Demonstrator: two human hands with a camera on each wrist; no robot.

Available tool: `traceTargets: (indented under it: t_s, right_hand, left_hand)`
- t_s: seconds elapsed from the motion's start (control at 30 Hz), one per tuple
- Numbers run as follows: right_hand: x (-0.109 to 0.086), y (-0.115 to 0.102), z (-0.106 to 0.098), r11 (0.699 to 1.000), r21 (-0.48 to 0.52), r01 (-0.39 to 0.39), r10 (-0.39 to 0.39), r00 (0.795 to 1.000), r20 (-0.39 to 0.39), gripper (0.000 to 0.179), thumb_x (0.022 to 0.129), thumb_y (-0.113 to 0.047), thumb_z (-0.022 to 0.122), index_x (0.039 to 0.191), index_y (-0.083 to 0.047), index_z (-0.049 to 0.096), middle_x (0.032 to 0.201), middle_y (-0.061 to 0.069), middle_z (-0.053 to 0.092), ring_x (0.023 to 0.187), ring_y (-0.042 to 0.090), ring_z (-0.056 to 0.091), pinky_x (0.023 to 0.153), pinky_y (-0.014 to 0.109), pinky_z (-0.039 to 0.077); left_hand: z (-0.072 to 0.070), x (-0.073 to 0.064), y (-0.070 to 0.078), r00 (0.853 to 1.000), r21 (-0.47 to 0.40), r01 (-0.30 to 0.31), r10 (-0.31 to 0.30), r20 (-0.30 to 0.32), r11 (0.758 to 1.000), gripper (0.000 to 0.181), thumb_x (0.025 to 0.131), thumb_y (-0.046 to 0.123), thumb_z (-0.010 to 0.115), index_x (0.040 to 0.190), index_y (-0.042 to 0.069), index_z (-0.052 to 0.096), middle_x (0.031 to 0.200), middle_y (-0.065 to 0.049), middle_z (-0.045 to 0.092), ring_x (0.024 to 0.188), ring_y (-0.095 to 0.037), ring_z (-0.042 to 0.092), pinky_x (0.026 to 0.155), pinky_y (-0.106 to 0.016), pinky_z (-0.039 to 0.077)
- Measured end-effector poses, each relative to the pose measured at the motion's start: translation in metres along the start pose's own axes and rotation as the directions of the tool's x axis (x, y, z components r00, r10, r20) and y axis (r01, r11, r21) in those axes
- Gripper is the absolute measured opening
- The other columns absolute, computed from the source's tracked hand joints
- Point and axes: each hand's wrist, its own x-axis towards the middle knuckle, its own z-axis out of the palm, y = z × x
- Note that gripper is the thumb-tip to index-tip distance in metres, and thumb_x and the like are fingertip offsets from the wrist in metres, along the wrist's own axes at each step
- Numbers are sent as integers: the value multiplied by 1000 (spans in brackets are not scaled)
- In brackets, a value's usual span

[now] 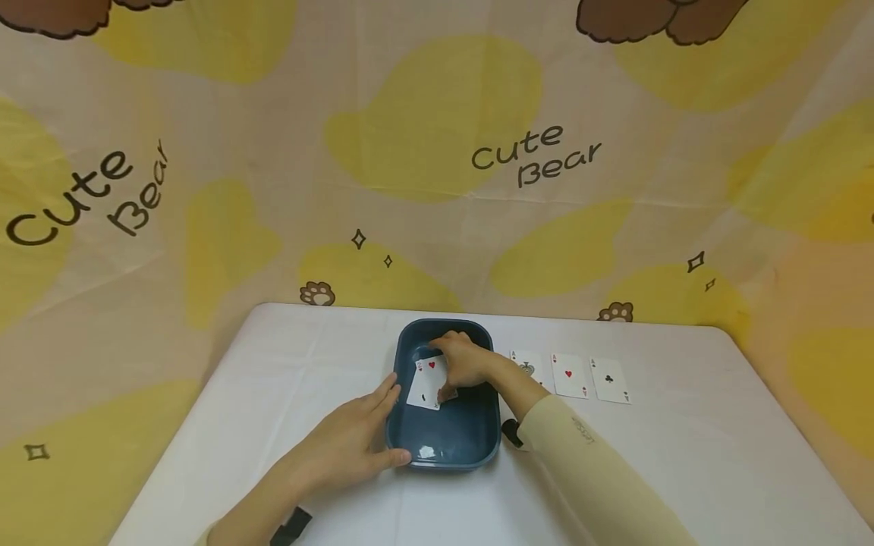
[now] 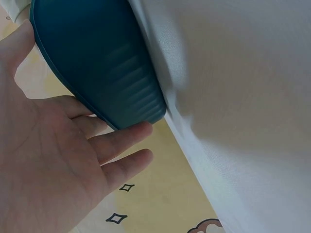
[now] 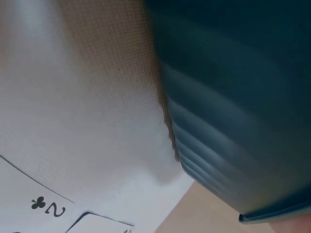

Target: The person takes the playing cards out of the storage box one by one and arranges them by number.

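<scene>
A dark blue rectangular basin [image 1: 444, 459] stands on the white table, with several overlapping playing cards [image 1: 423, 387] inside, a red heart showing on top. My right hand [image 1: 464, 360] reaches in over the right rim and holds the cards between thumb and fingers; the palm side is hidden. Along the left side, my left hand [image 1: 355, 436] touches the basin with fairly straight fingers, its thumb near the front left corner. The left wrist view shows these fingers [image 2: 121, 141] against the basin's outer wall [image 2: 107, 63].
Right of the basin lie an ace of hearts [image 1: 570, 375], an ace of clubs [image 1: 611, 381] and a spade card [image 1: 526, 365] partly behind my right forearm. A two of clubs [image 3: 36, 204] appears in the right wrist view. A patterned cloth [image 1: 437, 114] hangs behind the table.
</scene>
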Motion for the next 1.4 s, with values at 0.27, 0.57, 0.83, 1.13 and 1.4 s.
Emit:
traceTargets:
  t_s: [0.27,0.57,0.83,1.13,1.4]
  right_hand:
    - [1,-3,4,997,-55,-45,46,999,14,96,65,-23,102,148,-6,57,148,19,51,132,35,46,114,55,42]
    - [3,-2,7,995,-84,-53,54,999,7,86,65,-24,103,141,-12,65,145,16,54,128,33,47,113,53,42]
    - [3,-3,7,997,-63,-47,47,999,-7,85,63,-21,104,138,-12,64,142,15,56,124,31,49,112,53,43]
    - [2,-5,8,998,22,-53,53,999,7,89,64,-13,102,141,-11,57,134,14,57,110,27,58,107,47,51]
    - [2,-4,8,998,45,-33,31,999,31,86,66,-12,101,141,-6,60,137,19,54,105,25,59,104,42,52]
  left_hand:
    - [0,-2,0,1000,-3,0,0,2,1000,100,92,63,71,163,4,35,174,-6,20,146,-39,44,116,-55,41]
    - [-2,-3,2,1000,-9,7,-7,0,1000,100,91,64,72,163,4,36,174,-5,20,147,-39,44,116,-56,41]
    - [-2,-4,2,1000,-5,9,-9,3,1000,102,90,66,71,163,4,35,174,-5,20,146,-39,45,115,-55,42]
    - [-3,-5,4,1000,-14,20,-20,6,1000,102,90,67,71,163,5,35,174,-4,20,147,-38,43,116,-56,42]
    - [-3,-7,4,1000,-8,19,-19,2,1000,101,90,67,70,163,6,35,174,-3,20,147,-38,44,116,-55,42]
